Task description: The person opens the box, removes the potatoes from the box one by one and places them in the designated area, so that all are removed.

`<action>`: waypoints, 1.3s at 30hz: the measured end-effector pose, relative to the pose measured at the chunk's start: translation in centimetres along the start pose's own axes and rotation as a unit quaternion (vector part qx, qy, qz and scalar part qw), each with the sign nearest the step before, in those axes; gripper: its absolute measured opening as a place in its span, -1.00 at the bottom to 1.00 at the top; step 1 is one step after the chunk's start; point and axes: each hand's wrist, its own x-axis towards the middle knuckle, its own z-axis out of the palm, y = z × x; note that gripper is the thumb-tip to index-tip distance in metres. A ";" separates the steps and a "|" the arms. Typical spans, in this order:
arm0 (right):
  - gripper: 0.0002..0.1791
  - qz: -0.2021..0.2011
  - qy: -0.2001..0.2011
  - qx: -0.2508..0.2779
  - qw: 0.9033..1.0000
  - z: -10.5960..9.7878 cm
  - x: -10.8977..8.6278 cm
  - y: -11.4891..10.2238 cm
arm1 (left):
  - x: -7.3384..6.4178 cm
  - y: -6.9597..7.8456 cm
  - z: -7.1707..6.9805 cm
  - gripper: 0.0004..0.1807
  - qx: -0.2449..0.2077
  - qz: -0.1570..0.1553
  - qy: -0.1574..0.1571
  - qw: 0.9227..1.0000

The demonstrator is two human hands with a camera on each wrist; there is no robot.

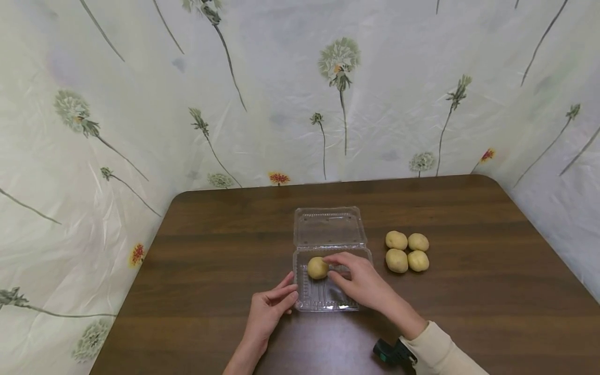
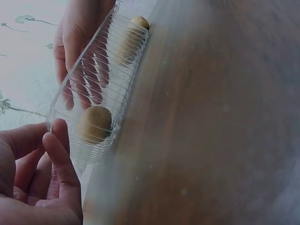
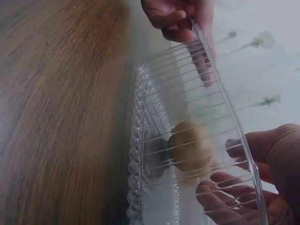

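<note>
A clear plastic clamshell container (image 1: pixel 323 305) lies on the table with its lid folded back. One round yellow potato (image 1: pixel 317 268) sits inside, toward the left of the base. My left hand (image 2: pixel 42 173) pinches the container's rim at its left side between thumb and fingers. Over the right part of the base, my right hand (image 1: pixel 361 281) has its loosely bent fingers spread beside the potato. In the right wrist view, a gap shows between these fingers (image 3: pixel 220 201) and the potato, and nothing is held in them.
Right of the container, several potatoes (image 1: pixel 397 260) stand close together in two rows. The dark brown wooden table (image 1: pixel 211 250) reaches back to a curtain (image 1: pixel 281 104) with a dandelion print. A black device (image 1: pixel 394 353) is on the right wrist, by the cream sleeve (image 1: pixel 436 349).
</note>
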 end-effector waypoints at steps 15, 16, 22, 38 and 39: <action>-0.63 0.002 -0.011 -0.038 0.999 0.7 0.9 -0.2 | 0.3 0.1 0.0 -0.71 0.002 -0.010 -0.001 1.000; -0.63 0.006 -0.010 -0.042 0.999 0.8 0.9 -0.3 | 0.3 0.1 0.0 -0.71 0.002 -0.010 -0.001 1.000; -0.67 0.040 0.003 -0.056 0.998 1.3 0.9 -0.3 | 0.3 0.0 0.0 -0.72 0.009 -0.006 -0.002 1.000; -0.75 0.058 -0.045 0.007 0.997 1.9 1.6 -0.2 | 0.2 -0.2 -0.2 -0.69 0.013 -0.008 -0.005 1.000; -0.75 0.054 -0.051 0.009 0.997 1.9 1.6 -0.3 | 0.2 -0.2 -0.2 -0.68 0.012 -0.007 -0.005 1.000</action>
